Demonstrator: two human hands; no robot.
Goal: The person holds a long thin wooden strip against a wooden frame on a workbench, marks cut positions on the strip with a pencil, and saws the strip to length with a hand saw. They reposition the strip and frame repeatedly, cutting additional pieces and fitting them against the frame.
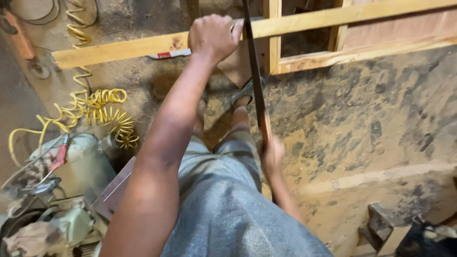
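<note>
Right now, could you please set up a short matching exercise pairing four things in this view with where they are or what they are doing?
Things:
1. left hand
2. right hand
3. yellow coiled hose
4. wooden frame

Places or states:
A. lying on the dusty floor at the left
B. gripping the lower end of the long dark bar
C. closed in a fist up at the frame's rail
D. spanning the top of the view

Pairs: 1-C, 2-B, 3-A, 4-D

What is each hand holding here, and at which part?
Right hand grips the long dark bar at its lower, reddish-brown end. Left hand is closed on the wooden frame's top rail.
</note>
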